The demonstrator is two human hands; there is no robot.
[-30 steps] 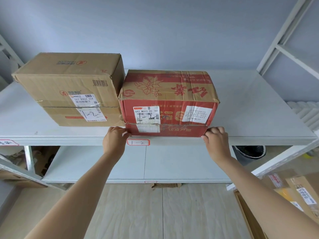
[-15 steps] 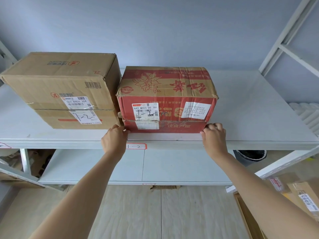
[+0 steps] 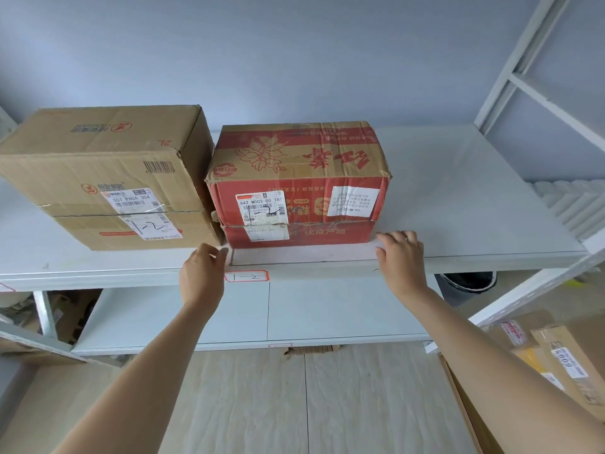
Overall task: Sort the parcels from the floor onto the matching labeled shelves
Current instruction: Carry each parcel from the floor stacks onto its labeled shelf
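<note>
A red and tan printed parcel (image 3: 299, 188) stands on the white upper shelf (image 3: 458, 198), its front face bearing a white label with a hand-written "1-2". Left of it and touching it stands a larger brown parcel (image 3: 101, 178), also marked "1-2". A red-framed tag (image 3: 247, 276) reading "1-2" is stuck on the shelf's front edge. My left hand (image 3: 203, 273) hovers at the red parcel's lower left corner, fingers relaxed and off the box. My right hand (image 3: 401, 260) is at the lower right corner, fingers spread, holding nothing.
A lower white shelf (image 3: 294, 312) lies under the upper one. At the right, an open carton (image 3: 556, 365) on the floor holds more labelled parcels. A dark bin (image 3: 468, 283) stands behind it. White rack uprights (image 3: 523, 67) rise at the right.
The red parcel has slid further back on the shelf. Both hands have let go of its lower corners and drawn back to the shelf's front edge.
</note>
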